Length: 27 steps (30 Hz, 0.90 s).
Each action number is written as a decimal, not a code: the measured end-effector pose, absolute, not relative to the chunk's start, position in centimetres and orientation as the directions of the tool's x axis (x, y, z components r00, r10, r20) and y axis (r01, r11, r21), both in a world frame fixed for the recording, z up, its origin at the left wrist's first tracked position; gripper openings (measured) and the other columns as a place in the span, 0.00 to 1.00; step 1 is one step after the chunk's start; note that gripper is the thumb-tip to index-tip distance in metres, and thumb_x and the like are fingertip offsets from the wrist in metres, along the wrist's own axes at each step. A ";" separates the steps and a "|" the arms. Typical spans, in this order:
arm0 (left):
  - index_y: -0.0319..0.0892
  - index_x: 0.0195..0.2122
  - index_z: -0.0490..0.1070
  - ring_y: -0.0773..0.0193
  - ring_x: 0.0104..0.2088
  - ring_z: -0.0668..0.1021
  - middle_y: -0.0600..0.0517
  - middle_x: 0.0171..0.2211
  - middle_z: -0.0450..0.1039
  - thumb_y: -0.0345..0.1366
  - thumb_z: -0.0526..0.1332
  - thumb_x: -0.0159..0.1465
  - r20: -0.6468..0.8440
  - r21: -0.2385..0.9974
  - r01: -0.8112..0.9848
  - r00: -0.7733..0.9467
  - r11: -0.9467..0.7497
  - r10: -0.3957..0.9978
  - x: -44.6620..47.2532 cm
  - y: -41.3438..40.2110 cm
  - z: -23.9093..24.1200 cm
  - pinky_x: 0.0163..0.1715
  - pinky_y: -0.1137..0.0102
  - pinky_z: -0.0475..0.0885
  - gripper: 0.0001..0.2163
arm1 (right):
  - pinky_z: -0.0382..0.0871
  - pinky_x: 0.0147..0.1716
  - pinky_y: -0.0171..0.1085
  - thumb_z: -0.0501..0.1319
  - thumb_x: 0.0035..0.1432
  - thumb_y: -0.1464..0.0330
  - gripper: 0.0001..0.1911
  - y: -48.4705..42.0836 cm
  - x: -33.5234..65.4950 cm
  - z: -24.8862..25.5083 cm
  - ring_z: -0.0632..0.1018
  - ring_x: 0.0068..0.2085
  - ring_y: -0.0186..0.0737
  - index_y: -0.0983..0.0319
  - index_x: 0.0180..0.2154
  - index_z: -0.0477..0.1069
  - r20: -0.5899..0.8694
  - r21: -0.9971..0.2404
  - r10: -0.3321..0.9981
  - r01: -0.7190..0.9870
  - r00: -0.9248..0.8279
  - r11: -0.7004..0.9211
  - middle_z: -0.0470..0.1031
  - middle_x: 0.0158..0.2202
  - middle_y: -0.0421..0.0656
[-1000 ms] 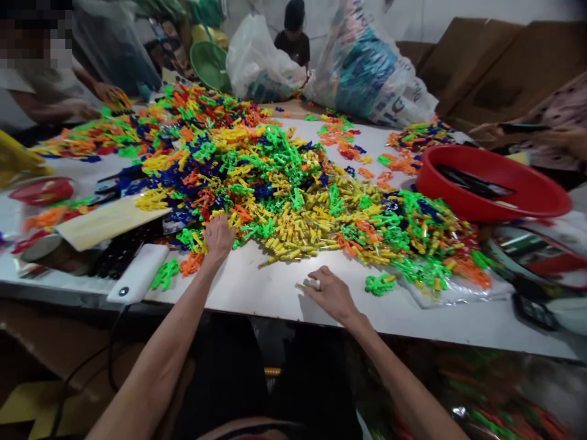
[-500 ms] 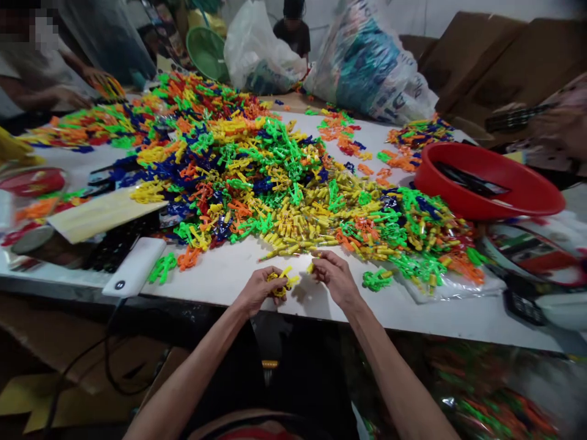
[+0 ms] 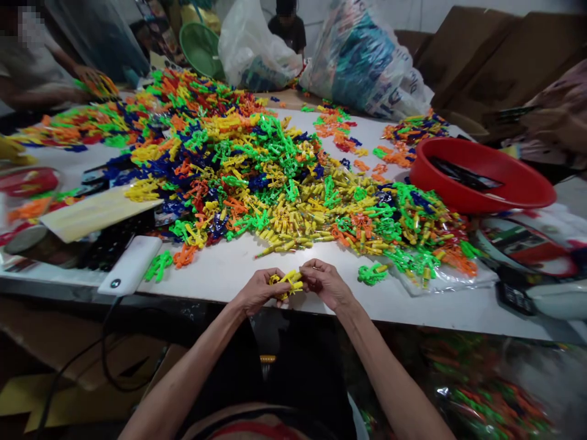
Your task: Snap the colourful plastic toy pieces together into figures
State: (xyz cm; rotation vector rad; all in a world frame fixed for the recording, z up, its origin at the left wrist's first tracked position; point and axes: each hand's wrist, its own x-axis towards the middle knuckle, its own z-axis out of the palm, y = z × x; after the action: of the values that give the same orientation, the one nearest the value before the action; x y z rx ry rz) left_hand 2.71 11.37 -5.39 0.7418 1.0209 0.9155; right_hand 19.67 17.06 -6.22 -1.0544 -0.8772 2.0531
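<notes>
Your left hand [image 3: 257, 291] and right hand [image 3: 324, 283] both pinch one yellow plastic piece [image 3: 287, 282] at the table [image 3: 284, 305] edge.

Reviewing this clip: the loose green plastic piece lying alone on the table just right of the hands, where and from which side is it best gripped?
Probably from above, pinching across the middle of the green plastic piece. It lies flat on bare white table, apart from the pile, with open space at its near side. Its prongs look too blurred to judge a finer hold.

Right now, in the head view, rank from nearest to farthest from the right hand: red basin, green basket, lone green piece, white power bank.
1. Lone green piece, just right of the right hand.
2. White power bank, left table edge.
3. Red basin, right side.
4. Green basket, far end.
</notes>
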 end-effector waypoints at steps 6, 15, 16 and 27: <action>0.37 0.28 0.64 0.71 0.18 0.73 0.53 0.20 0.72 0.40 0.69 0.48 -0.353 0.839 -0.330 0.272 0.432 0.895 2.9 11.8 -5.7 0.17 0.78 0.65 0.16 | 0.61 0.16 0.29 0.71 0.36 0.63 0.15 17.4 19.7 -5.3 0.66 0.16 0.27 0.64 0.24 0.70 -0.372 -0.844 0.817 -0.207 -0.440 -0.495 0.67 0.15 0.35; 0.39 0.27 0.61 0.71 0.17 0.72 0.54 0.20 0.70 0.41 0.71 0.45 -0.379 0.802 -0.377 0.278 0.463 0.883 3.0 11.9 -6.0 0.14 0.78 0.64 0.19 | 0.60 0.15 0.29 0.71 0.36 0.61 0.16 17.3 19.5 -5.3 0.67 0.16 0.28 0.64 0.22 0.69 -0.346 -0.876 0.840 -0.178 -0.417 -0.449 0.70 0.16 0.37; 0.39 0.27 0.61 0.71 0.17 0.72 0.55 0.20 0.70 0.41 0.71 0.44 -0.380 0.796 -0.389 0.273 0.463 0.884 3.0 11.9 -6.1 0.14 0.79 0.64 0.19 | 0.60 0.16 0.29 0.71 0.36 0.61 0.16 17.2 19.4 -5.4 0.67 0.16 0.28 0.64 0.22 0.69 -0.346 -0.875 0.839 -0.177 -0.420 -0.450 0.70 0.16 0.38; 0.38 0.26 0.64 0.72 0.15 0.70 0.55 0.17 0.69 0.43 0.70 0.44 -0.428 0.850 -0.237 0.209 0.471 0.879 2.7 12.3 -6.8 0.13 0.79 0.60 0.18 | 0.63 0.18 0.32 0.68 0.41 0.58 0.16 16.8 19.2 -5.5 0.68 0.18 0.31 0.63 0.23 0.69 -0.248 -0.965 0.898 0.009 -0.364 -0.262 0.69 0.17 0.38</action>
State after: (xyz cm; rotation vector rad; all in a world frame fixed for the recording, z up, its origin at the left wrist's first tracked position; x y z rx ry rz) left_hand 2.67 12.26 -6.84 0.7302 1.0867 0.8808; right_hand 19.23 16.81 -5.46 -1.1728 -1.3110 1.7037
